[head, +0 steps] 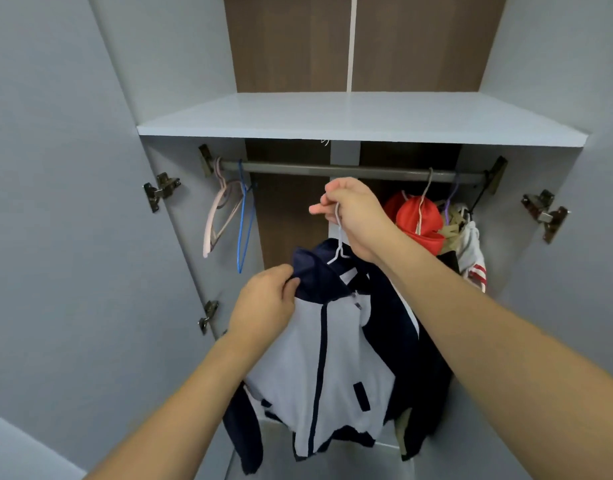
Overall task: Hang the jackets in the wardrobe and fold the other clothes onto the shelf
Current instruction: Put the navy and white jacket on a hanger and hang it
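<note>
**Jacket held just under the rail**

Along the rail, a pink hanger and a blue hanger hang empty at its left end; a red garment and other clothes crowd its right end. Below the rail's middle, the right hand grips the white hanger hook, carrying the navy-and-grey jacket. The left hand pinches the jacket's collar.

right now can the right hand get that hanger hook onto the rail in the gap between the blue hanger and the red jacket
Probably yes. The right hand holds the hanger hook just below the rail, and that middle stretch between the blue hanger and the red jacket is bare.
</note>
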Demonstrator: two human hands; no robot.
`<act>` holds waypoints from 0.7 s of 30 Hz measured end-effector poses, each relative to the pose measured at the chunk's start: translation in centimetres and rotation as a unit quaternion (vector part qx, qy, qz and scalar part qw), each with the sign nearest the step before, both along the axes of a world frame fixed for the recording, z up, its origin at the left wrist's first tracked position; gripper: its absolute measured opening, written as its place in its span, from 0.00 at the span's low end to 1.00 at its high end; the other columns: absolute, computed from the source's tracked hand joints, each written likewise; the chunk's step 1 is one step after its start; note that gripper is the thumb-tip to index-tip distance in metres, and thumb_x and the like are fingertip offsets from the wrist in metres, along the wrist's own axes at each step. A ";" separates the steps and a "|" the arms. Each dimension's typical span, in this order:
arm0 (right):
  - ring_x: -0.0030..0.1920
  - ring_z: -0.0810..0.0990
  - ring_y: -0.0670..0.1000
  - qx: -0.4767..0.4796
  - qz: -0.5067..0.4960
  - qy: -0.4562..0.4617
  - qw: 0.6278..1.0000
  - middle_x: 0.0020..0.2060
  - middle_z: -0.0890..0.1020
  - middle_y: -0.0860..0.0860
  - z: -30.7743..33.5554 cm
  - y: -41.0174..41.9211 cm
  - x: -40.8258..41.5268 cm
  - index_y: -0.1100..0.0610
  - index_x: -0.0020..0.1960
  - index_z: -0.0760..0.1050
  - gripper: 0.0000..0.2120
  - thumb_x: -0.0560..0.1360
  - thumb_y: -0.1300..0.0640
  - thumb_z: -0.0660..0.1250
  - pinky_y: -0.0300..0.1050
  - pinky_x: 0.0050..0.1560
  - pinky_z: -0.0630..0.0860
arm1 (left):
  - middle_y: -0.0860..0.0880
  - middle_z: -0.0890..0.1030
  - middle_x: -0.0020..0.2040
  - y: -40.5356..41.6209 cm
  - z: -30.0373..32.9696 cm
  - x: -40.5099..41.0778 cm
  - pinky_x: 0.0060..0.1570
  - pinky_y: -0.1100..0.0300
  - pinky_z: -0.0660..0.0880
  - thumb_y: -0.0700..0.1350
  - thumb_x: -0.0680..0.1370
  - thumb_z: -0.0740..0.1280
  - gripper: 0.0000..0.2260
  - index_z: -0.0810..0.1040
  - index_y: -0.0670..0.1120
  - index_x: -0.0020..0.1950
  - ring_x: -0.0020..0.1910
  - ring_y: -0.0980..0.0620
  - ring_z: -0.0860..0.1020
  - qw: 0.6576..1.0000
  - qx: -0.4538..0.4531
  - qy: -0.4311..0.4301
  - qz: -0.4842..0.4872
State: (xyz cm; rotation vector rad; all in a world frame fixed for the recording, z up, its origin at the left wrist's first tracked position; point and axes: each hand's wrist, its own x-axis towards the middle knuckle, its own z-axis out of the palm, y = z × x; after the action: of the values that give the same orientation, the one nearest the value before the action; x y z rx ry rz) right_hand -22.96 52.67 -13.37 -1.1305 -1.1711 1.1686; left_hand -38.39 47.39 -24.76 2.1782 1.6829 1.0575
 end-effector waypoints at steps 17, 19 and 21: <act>0.47 0.84 0.55 -0.072 0.096 -0.023 0.992 0.46 0.84 0.58 0.7 6.0 -3.0 0.55 0.64 0.62 0.11 0.83 0.58 0.57 0.50 0.54 0.78 | 0.44 0.86 0.42 -1.4 6.7 -9.4 0.43 0.52 0.83 0.31 0.74 0.56 0.20 0.86 0.45 0.46 0.42 0.44 0.86 0.880 -0.453 -0.142 0.006; 0.49 0.85 0.57 -0.102 0.140 -0.009 0.985 0.48 0.84 0.59 -0.3 6.3 -3.0 0.55 0.59 0.67 0.06 0.83 0.60 0.56 0.52 0.53 0.80 | 0.44 0.86 0.40 -1.3 7.9 -10.9 0.40 0.52 0.83 0.30 0.73 0.56 0.20 0.86 0.45 0.43 0.39 0.44 0.86 0.878 -0.461 -0.124 0.024; 0.50 0.85 0.58 -0.127 0.142 -0.015 0.982 0.48 0.83 0.58 -1.2 6.8 -3.5 0.56 0.59 0.70 0.08 0.82 0.63 0.56 0.53 0.54 0.81 | 0.43 0.86 0.39 -1.0 8.2 -10.9 0.41 0.51 0.83 0.31 0.73 0.56 0.19 0.86 0.45 0.43 0.40 0.43 0.85 0.889 -0.446 -0.090 0.056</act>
State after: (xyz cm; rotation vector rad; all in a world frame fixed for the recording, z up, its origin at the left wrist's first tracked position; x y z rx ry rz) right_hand -26.46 59.43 -14.60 -1.2001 -1.2612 1.5599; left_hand -49.32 46.41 -16.56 1.3533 1.7268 0.3358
